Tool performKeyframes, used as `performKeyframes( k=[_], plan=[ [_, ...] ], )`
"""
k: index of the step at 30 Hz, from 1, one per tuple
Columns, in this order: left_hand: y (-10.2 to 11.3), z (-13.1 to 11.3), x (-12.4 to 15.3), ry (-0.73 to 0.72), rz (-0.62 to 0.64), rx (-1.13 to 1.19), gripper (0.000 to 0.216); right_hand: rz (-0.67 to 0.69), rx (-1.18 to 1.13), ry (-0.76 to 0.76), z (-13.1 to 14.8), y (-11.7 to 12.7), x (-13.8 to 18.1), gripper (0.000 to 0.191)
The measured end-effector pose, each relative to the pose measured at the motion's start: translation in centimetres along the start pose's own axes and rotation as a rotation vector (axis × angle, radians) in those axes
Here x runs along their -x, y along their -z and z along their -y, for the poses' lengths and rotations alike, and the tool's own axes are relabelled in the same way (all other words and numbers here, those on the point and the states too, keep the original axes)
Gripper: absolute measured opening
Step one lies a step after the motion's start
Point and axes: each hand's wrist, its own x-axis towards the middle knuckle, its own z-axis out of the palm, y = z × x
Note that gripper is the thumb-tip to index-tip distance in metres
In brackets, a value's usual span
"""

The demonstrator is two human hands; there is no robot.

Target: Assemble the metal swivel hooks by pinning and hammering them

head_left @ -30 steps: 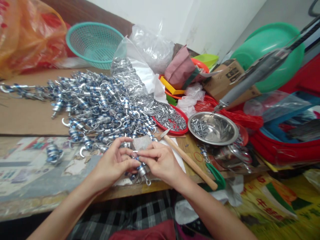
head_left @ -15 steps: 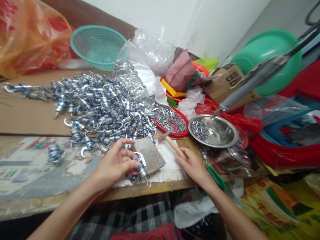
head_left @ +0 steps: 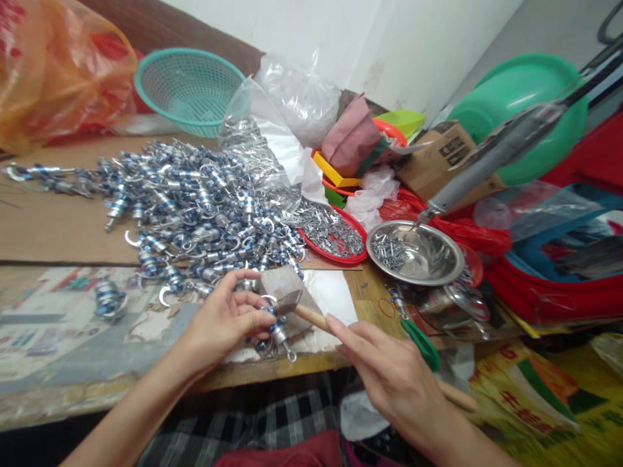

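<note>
My left hand [head_left: 233, 314] pinches a small metal hook fitting [head_left: 279, 335] with a blue band, its ring end pointing toward me. The fitting rests at the edge of a flat metal plate [head_left: 280, 282] lying on the table. My right hand [head_left: 389, 366] is wrapped round the wooden handle of a hammer [head_left: 314, 318]. The hammer's dark head is over the hook end of the fitting, close to my left fingertips; whether it touches, I cannot tell. A big pile of like hook fittings [head_left: 195, 201] lies just beyond my left hand.
Past the plate stand a red tray [head_left: 357, 256] of small metal pieces and a steel bowl [head_left: 438, 275] holding pins. A grey-handled tool [head_left: 467, 172] slants in above the bowl. A teal basket [head_left: 189, 120] sits behind the pile; one fitting [head_left: 108, 298] lies at left.
My right hand has turned and moved nearer, bringing the hammer head left and down from beyond the plate onto the fitting's area. My left hand has stayed nearly still.
</note>
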Motion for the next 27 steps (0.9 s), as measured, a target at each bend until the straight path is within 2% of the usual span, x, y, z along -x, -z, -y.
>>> performKeyframes(
  k=[3, 6, 9, 12, 14, 16, 18, 23, 27],
  plan=[
    [0.0, 0.1, 0.1, -0.001, -0.004, -0.002, 0.060, -0.055, -0.068, -0.016, -0.2, -0.6, 0.4, 0.052],
    [0.1, 0.1, 0.1, 0.005, -0.007, -0.036, 0.057, -0.084, -0.183, -0.128, -1.4, -1.2, 0.0, 0.046],
    [0.2, 0.0, 0.2, -0.005, -0.007, -0.231, 0.030, -0.153, -0.245, -0.319, -3.8, -2.1, -1.5, 0.041],
    [0.4, -0.1, 0.4, -0.192, -0.041, -0.479, 0.012, -0.039, -0.286, -0.394, -6.3, -2.8, -3.9, 0.039],
    [0.7, 0.0, 0.5, -0.357, -0.071, -0.579, 0.010, 0.020, -0.187, -0.357, -7.7, -2.9, -5.9, 0.032],
    [0.8, 0.2, 0.5, -0.467, -0.088, -0.653, 0.008, -0.013, 0.000, -0.340, -9.1, -2.8, -8.1, 0.030],
    [0.8, 0.4, 0.5, -0.520, -0.089, -0.701, 0.007, -0.063, 0.137, -0.379, -10.6, -2.8, -10.6, 0.030],
    [0.4, 0.4, 0.7, -0.519, -0.076, -0.685, 0.006, -0.025, 0.174, -0.467, -13.8, -3.2, -14.9, 0.021],
    [0.3, 0.1, 0.9, -0.490, -0.076, -0.672, 0.009, -0.073, 0.114, -0.477, -14.6, -2.9, -15.2, 0.021]
  ],
)
